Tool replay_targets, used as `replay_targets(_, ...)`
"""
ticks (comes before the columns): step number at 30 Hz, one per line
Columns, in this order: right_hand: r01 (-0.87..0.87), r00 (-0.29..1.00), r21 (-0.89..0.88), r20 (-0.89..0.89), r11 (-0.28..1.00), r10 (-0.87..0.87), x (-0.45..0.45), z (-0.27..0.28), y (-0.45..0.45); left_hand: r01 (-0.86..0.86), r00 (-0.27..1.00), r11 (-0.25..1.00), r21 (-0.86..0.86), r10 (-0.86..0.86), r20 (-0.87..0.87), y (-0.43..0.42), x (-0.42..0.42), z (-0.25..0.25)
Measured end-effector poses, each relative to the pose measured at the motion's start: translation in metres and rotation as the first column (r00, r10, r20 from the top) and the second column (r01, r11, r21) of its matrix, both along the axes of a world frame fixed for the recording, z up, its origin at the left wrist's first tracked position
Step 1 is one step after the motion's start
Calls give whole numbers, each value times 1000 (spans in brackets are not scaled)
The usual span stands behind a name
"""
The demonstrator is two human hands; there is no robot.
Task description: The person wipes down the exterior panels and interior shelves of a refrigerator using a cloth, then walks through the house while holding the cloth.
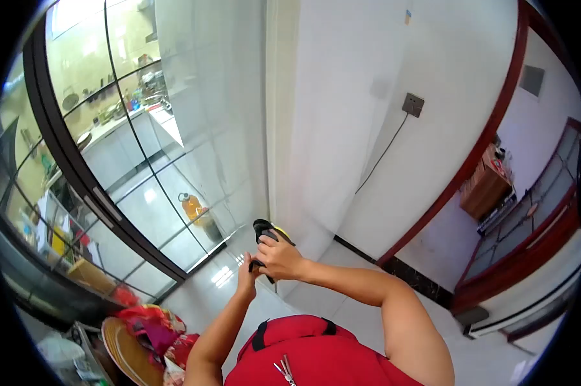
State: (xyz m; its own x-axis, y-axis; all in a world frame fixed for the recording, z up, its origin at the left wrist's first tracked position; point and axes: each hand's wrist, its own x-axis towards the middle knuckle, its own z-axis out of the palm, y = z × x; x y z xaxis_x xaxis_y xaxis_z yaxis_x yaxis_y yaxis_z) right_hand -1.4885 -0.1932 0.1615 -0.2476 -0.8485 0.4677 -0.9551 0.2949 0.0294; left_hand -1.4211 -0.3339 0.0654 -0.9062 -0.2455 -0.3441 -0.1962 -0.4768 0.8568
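Observation:
My right hand (281,257) is wrapped round a black object with a yellow edge (263,226), held in front of me at about waist height. Its exact kind is hard to make out. Close beside it, my left hand (247,275) has its fingers at a black lower part (256,265) that looks like a strap or handle of the same object. My fingers hide most of its middle.
A glass sliding door (146,154) stands left, with a kitchen and an orange jug (190,206) behind it. A round wicker tray (126,354) and red bags (162,328) lie lower left. A cord hangs from the wall socket (413,105). A red-framed doorway (477,161) is right.

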Motion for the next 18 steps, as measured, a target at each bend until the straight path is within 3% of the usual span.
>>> replay_targets(3,112,948,-268,317,957,-22,9,22,-31,-33,998,999,-20,32,-47,-24,2,-2)
replay_targets(5,246,894,-390,445,887,-52,11,32,-53,-59,985,997,42,65,-160,-36,13,30)
replay_targets(7,345,817,-533,576,773,34,5,42,-73,-52,944,996,75,74,-323,-48,7,71)
replay_targets(8,404,788,-610,611,682,80,0,38,-84,-191,954,977,-97,162,-252,-51,9,84)
replay_targets(10,495,607,-525,779,693,157,3,41,-96,-224,930,974,10,217,-296,-49,13,114)
replay_targets(11,524,508,-482,839,702,197,2,45,-101,-116,919,987,115,150,-364,-55,10,115)
replay_targets(12,499,412,-329,904,802,114,12,62,-103,3,898,977,212,91,-431,-60,9,115)
replay_targets(14,336,686,-261,726,905,-46,30,66,-108,213,828,929,301,-8,-561,-61,16,137)
replay_targets(15,349,745,-116,637,930,-200,37,67,-107,259,833,886,385,-3,-554,-64,12,138)
replay_targets(18,309,709,-35,674,950,-206,42,90,-97,266,854,806,528,57,-517,-62,7,148)
